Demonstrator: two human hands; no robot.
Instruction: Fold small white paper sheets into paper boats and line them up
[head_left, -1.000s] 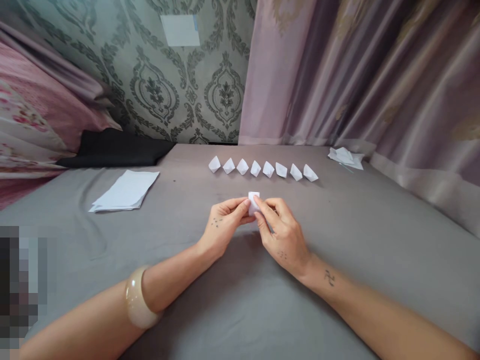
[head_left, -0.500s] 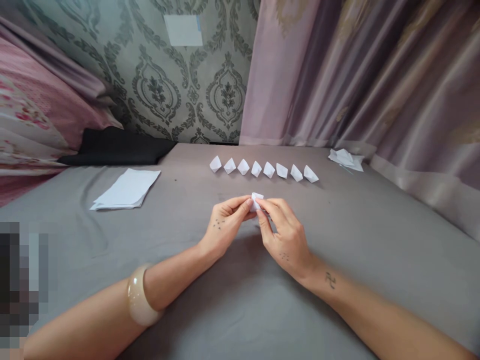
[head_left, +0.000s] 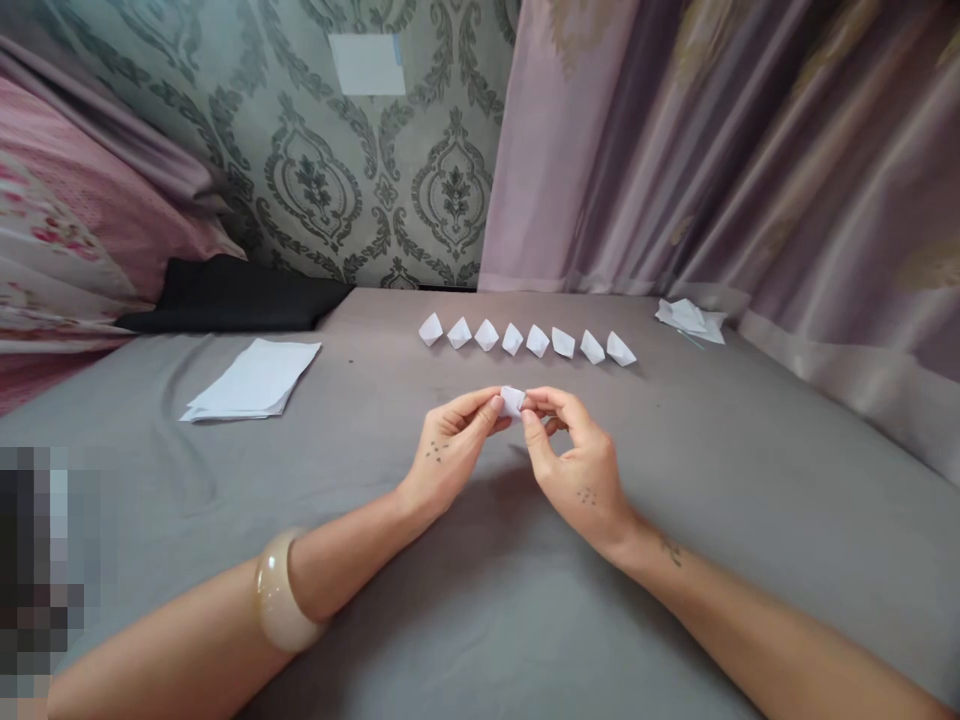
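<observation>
Folded paper point(head_left: 512, 402) aslant, right side lower, long axis unclear, tight in left grip point(head_left: 500, 400) and right grip point(head_left: 526, 403).

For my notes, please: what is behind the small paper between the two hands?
Beyond the small paper, grey cloth and a row of folded white papers show. Its back and whatever it covers are hidden.

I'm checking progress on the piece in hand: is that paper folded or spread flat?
Folded: the small paper between the left hand and right hand is compact, far smaller than the flat sheets.
</observation>
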